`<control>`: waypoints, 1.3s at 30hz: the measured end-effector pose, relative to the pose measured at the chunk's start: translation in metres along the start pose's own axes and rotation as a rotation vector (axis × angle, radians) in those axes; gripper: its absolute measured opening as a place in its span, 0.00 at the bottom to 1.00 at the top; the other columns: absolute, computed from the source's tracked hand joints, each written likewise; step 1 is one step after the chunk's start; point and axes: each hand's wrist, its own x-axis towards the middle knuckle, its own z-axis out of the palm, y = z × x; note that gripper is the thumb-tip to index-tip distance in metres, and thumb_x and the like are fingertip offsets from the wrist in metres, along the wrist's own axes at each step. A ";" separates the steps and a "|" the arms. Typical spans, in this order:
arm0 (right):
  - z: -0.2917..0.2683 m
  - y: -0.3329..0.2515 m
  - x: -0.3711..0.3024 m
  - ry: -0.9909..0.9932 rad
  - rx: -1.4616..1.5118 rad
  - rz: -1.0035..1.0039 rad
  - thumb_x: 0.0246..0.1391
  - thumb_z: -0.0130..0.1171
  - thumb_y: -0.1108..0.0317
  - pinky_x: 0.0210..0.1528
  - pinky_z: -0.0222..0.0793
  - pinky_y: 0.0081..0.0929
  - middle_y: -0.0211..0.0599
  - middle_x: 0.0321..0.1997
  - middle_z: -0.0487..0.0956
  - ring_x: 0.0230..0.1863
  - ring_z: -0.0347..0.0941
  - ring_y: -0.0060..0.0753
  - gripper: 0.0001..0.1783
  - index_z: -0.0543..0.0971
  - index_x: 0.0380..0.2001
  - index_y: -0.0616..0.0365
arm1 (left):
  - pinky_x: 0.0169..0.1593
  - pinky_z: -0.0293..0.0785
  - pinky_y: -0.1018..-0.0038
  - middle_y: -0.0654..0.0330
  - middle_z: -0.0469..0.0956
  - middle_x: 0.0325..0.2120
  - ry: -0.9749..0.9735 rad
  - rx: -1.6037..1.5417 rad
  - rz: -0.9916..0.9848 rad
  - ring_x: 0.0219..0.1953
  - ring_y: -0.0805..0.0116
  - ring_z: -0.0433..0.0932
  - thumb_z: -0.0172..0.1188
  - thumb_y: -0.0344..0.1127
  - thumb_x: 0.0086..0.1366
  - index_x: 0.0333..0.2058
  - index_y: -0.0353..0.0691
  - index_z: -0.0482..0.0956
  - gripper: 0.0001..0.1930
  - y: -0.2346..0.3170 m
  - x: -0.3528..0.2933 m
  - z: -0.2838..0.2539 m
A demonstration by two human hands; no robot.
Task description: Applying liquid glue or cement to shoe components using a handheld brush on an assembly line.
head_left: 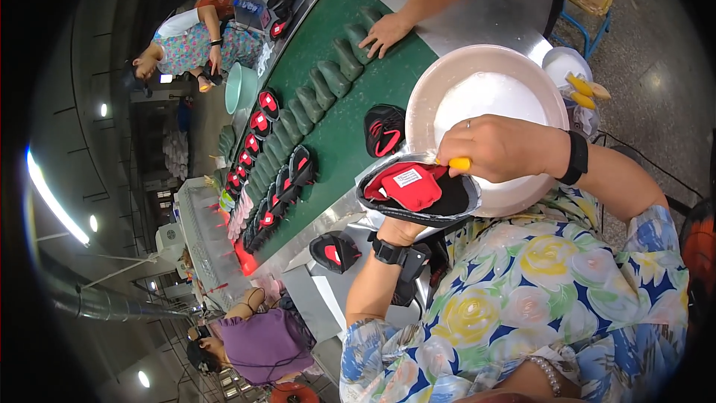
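My left hand (403, 230) is under a black shoe upper (373, 188) with red lining and a white label, gripping it from below; most of its fingers are hidden. A yellow-handled brush (460, 164) is pinched in my right hand (492, 148), its tip by the upper's far rim. The brush end is partly hidden by my fingers. Just beyond the upper, a pale pink basin (426, 97) holds a white substance, and my right hand is above its near side. Another black upper with red trim (383, 130) lies left of the basin.
A green conveyor belt (339, 138) carries rows of dark green shoe lasts (333, 79) and red-lined uppers (269, 102). A co-worker's hand (386, 33) touches the lasts. Yellow-handled tools (582, 91) rest on a white container at right. One upper (335, 251) lies near my left forearm.
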 end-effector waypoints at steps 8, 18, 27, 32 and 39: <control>-0.016 0.000 0.014 0.036 0.136 0.194 0.55 0.64 0.67 0.40 0.73 0.37 0.40 0.37 0.80 0.37 0.78 0.48 0.10 0.76 0.37 0.58 | 0.66 0.66 0.62 0.52 0.69 0.61 0.290 -0.125 0.254 0.62 0.56 0.70 0.62 0.38 0.66 0.65 0.36 0.62 0.32 -0.019 -0.017 -0.041; -0.004 -0.021 -0.001 0.204 0.206 0.198 0.53 0.66 0.71 0.41 0.75 0.31 0.42 0.39 0.82 0.40 0.81 0.42 0.11 0.76 0.38 0.59 | 0.67 0.65 0.62 0.52 0.68 0.63 0.582 1.205 0.737 0.63 0.56 0.69 0.64 0.41 0.63 0.66 0.34 0.59 0.37 -0.011 -0.010 -0.110; 0.008 -0.011 0.002 0.342 0.186 0.247 0.53 0.67 0.71 0.39 0.75 0.33 0.39 0.37 0.80 0.37 0.80 0.43 0.12 0.75 0.39 0.57 | 0.68 0.60 0.61 0.50 0.65 0.64 0.785 1.212 0.717 0.66 0.53 0.65 0.69 0.46 0.58 0.68 0.34 0.57 0.45 -0.020 -0.018 -0.106; 0.017 -0.022 0.017 0.225 0.278 0.183 0.53 0.66 0.75 0.41 0.75 0.28 0.43 0.37 0.81 0.38 0.81 0.41 0.10 0.77 0.38 0.61 | 0.60 0.73 0.62 0.57 0.74 0.57 0.807 -0.310 0.516 0.58 0.57 0.75 0.49 0.34 0.72 0.62 0.42 0.67 0.21 -0.048 -0.019 -0.138; -0.004 -0.009 -0.009 0.273 0.190 0.617 0.54 0.63 0.77 0.42 0.73 0.25 0.40 0.36 0.83 0.40 0.81 0.31 0.08 0.78 0.38 0.63 | 0.32 0.79 0.71 0.59 0.80 0.39 0.933 -0.208 0.491 0.32 0.65 0.80 0.50 0.24 0.68 0.55 0.46 0.66 0.18 -0.048 -0.015 -0.266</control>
